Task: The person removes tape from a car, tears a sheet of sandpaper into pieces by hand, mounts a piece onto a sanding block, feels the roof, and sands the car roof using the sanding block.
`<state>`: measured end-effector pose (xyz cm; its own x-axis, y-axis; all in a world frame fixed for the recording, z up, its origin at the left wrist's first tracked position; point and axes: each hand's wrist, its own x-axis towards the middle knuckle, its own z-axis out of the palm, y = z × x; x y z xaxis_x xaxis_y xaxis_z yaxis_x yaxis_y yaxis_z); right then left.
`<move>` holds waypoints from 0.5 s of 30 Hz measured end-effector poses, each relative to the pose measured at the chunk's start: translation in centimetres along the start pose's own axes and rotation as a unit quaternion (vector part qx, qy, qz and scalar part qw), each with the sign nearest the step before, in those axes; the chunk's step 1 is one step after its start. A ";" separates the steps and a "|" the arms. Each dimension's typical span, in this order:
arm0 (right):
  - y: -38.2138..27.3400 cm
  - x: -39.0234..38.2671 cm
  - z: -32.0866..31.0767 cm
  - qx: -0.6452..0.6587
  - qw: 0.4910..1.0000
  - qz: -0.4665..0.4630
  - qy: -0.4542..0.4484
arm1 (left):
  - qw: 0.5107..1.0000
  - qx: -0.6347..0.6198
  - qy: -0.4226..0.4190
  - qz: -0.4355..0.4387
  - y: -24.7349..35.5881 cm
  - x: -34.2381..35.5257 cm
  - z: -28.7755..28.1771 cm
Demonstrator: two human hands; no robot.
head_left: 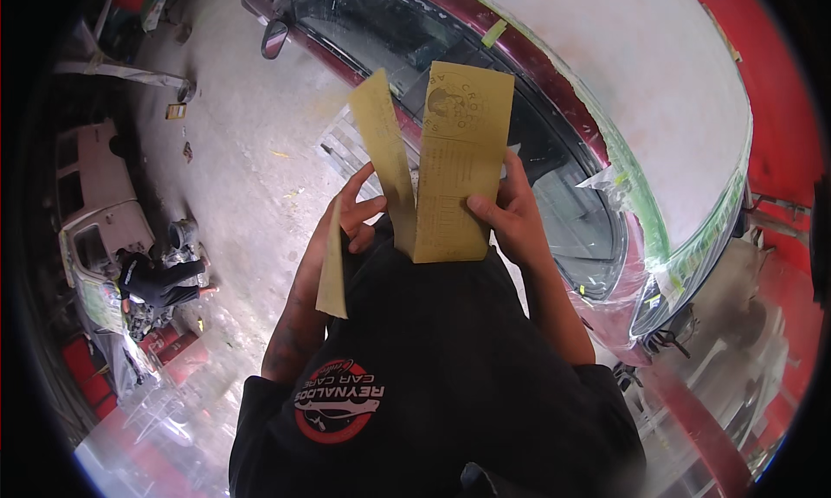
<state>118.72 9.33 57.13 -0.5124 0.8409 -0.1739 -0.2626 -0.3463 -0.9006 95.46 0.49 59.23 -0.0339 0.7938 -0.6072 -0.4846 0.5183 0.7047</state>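
Note:
A yellow-brown sandpaper sheet (463, 164), its printed backing showing, stands upright in front of my chest. My right hand (518, 216) pinches its right edge, with the thumb laid across the front. Beside it a narrower sandpaper piece (385, 143) leans up to the left; whether it is a fold of the same sheet or a separate piece I cannot tell. My left hand (357, 216) has its fingers curled at that piece's left edge. A narrow sandpaper strip (332, 268) hangs down from between the left fingers. Part of each hand is hidden behind the paper.
A dark red car (554, 74) with a masked, pale sanded roof (649, 74) stands ahead and to the right. Green masking tape and plastic film (645, 212) edge the roof. A co-worker (156, 277) crouches by a pale vehicle (99, 186) at far left, on a concrete floor (234, 143).

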 end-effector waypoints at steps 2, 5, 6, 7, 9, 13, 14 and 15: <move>-0.7 -0.3 0.3 0.007 1.000 0.015 -0.009 | 0.999 -0.001 -0.037 -0.032 -0.4 0.2 -0.4; -1.4 -0.6 -0.2 0.015 0.999 0.041 -0.018 | 0.994 -0.014 -0.074 -0.083 -0.7 0.8 -1.1; -1.5 -0.7 -0.5 0.018 0.998 0.058 -0.017 | 0.991 -0.040 -0.065 -0.111 -0.7 0.9 -1.3; -1.4 -0.8 -0.6 0.018 0.998 0.057 -0.015 | 0.991 -0.031 -0.042 -0.124 -0.7 1.1 -1.5; -1.1 -0.8 -0.9 -0.003 0.998 0.055 0.007 | 0.990 -0.011 -0.047 -0.131 -0.6 1.3 -1.8; -0.6 -0.8 -1.3 -0.032 0.999 0.038 0.010 | 0.992 -0.043 -0.081 -0.091 -0.3 0.8 -1.4; -0.5 -0.9 -1.5 -0.029 0.999 0.040 0.011 | 0.993 -0.039 -0.074 -0.088 0.0 0.6 -1.2; -0.4 -0.9 -1.6 -0.029 0.998 0.048 0.023 | 0.993 -0.001 -0.062 -0.102 0.3 0.3 -1.0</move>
<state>120.59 9.37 57.01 -0.4948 0.8237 -0.2769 -0.1658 -0.4023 -0.9004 94.48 0.59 58.84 0.1732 0.7055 -0.6872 -0.4723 0.6718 0.5706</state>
